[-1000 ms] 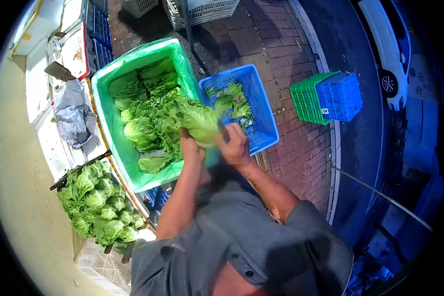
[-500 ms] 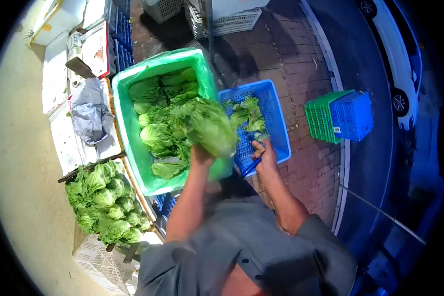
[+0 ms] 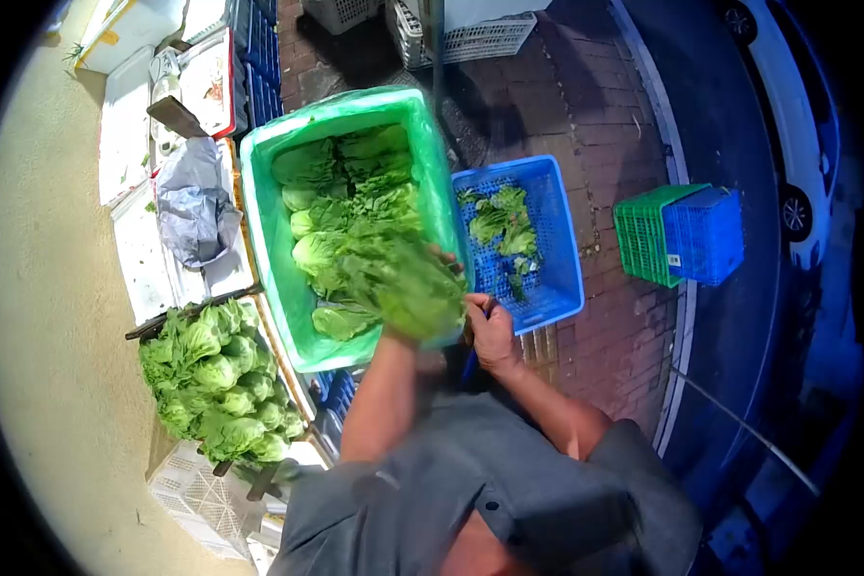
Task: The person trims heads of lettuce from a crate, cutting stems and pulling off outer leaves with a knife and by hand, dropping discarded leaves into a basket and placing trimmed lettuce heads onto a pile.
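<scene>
My left hand [image 3: 403, 342] grips a leafy head of lettuce [image 3: 420, 286] from beneath, mostly hidden behind the leaves. The lettuce is tilted and blurred, above the near right part of a box lined with green plastic [image 3: 257, 230]. More lettuce heads [image 3: 315, 252] lie inside that box. Close to the base of the held lettuce, my right hand [image 3: 492, 336] is closed around a slim blue-handled tool [image 3: 469, 365]; its working end is hidden. Loose leaves [image 3: 504, 223] lie in the blue basket [image 3: 560, 312] just beyond my right hand.
Piled lettuce [image 3: 223, 379] sits at the lower left, beside white foam boxes [image 3: 142, 259] and a crumpled grey plastic bag [image 3: 194, 211]. Green [image 3: 640, 235] and blue crates [image 3: 706, 235] stand at the right by the kerb. A pole [image 3: 436, 48] rises behind the box.
My right hand has moved left from the blue basket to beside the held lettuce. The lettuce has turned in my left hand. The whole view has shifted slightly.
</scene>
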`<state>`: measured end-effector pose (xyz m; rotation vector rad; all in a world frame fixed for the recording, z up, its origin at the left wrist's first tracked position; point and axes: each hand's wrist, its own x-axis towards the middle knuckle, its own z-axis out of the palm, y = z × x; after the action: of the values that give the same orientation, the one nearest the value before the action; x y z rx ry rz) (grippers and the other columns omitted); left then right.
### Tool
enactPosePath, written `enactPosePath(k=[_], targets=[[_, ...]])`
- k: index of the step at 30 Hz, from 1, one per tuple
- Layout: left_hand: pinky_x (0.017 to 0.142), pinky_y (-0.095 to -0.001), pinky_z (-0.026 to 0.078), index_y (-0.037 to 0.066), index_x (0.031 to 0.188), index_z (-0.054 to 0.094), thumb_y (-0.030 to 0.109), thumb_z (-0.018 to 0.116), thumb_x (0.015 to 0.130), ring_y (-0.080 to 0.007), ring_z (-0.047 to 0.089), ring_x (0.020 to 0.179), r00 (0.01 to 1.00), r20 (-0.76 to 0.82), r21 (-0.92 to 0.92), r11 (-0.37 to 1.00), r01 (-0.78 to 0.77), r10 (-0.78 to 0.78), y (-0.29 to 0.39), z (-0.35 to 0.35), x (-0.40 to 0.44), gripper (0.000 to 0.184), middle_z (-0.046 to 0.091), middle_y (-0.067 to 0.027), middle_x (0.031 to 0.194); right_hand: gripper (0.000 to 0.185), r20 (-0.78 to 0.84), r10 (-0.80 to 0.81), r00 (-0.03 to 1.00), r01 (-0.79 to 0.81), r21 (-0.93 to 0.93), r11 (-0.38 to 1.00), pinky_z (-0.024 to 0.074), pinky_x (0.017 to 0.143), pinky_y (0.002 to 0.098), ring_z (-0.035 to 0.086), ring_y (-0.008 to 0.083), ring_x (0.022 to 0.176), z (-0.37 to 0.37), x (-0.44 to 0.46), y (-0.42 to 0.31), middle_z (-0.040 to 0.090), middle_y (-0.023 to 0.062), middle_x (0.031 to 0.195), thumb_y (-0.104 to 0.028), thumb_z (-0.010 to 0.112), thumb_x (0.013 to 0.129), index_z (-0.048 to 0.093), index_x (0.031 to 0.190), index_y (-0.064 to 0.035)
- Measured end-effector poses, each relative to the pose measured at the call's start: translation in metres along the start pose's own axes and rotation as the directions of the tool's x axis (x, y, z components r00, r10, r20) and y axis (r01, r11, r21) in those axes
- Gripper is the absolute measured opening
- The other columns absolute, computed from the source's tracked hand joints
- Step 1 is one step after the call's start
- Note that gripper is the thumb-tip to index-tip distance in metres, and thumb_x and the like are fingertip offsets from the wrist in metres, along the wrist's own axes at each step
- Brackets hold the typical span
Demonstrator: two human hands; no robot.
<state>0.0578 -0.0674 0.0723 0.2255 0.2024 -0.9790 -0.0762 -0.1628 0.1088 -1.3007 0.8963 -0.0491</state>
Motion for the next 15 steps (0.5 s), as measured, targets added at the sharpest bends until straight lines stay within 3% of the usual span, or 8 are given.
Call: enactPosePath(k=[3, 4, 8, 11, 15], targets=[[0.101, -0.044, 0.044, 0.013, 0.132, 0.051, 0.04, 0.052, 0.097, -0.0265, 0.054, 0.112, 0.972, 0.018, -0.029, 0.972, -0.234, 0.235, 0.004, 0.015, 0.002, 0.045, 0.056, -0.0088, 0.122, 0.013, 0.086, -0.39, 0.917, 0.397, -0.296, 0.869, 0.0435, 0.053, 0.0227, 0.049, 0.0057, 0.059, 0.008, -0.002, 0.002, 0.056, -0.0016, 0.072, -0.012, 0.064, 0.094, 0.061, 0.103, -0.0032], [0.101, -0.0439, 0.044, 0.01, 0.134, 0.051, 0.041, 0.054, 0.095, -0.0277, 0.053, 0.113, 0.973, 0.029, -0.109, 0.969, -0.224, 0.228, 0.01, 0.024, 0.0, 0.049, 0.055, -0.0102, 0.126, 0.013, 0.078, -0.416, 0.906, 0.421, -0.262, 0.868, 0.0441, 0.054, 0.0226, 0.05, 0.0057, 0.061, 0.016, -0.004, -0.015, 0.056, -0.0016, 0.072, -0.011, 0.065, 0.093, 0.061, 0.102, -0.0031], [0.102, -0.043, 0.043, 0.008, 0.136, 0.049, 0.044, 0.056, 0.094, -0.0296, 0.052, 0.113, 0.951, 0.083, -0.151, 0.947, -0.285, 0.299, 0.023, 0.039, 0.003, 0.056, 0.053, -0.0123, 0.129, 0.009, 0.09, -0.443, 0.892, 0.451, -0.226, 0.863, 0.0433, 0.057, 0.0229, 0.05, 0.006, 0.064, 0.036, -0.009, -0.051, 0.057, -0.0014, 0.073, -0.01, 0.066, 0.091, 0.062, 0.096, -0.0027], [0.099, -0.0446, 0.044, 0.007, 0.128, 0.057, 0.037, 0.054, 0.096, -0.0323, 0.052, 0.107, 0.942, 0.005, -0.171, 0.929, -0.329, 0.335, 0.03, 0.039, 0.001, 0.044, 0.055, -0.0131, 0.117, 0.008, 0.143, -0.469, 0.871, 0.49, -0.277, 0.826, 0.0414, 0.056, 0.024, 0.048, 0.0065, 0.063, 0.041, -0.009, -0.066, 0.058, -0.0007, 0.072, -0.009, 0.066, 0.091, 0.062, 0.093, -0.002], [0.1, -0.0443, 0.044, 0.005, 0.125, 0.057, 0.037, 0.053, 0.096, -0.0328, 0.052, 0.109, 0.943, -0.019, -0.152, 0.931, -0.331, 0.332, 0.036, 0.038, -0.009, 0.043, 0.054, -0.014, 0.116, 0.008, 0.213, -0.553, 0.806, 0.591, -0.334, 0.734, 0.0408, 0.055, 0.0269, 0.049, 0.0084, 0.06, 0.044, -0.005, -0.073, 0.057, 0.0021, 0.07, -0.007, 0.064, 0.09, 0.061, 0.092, -0.0002]])
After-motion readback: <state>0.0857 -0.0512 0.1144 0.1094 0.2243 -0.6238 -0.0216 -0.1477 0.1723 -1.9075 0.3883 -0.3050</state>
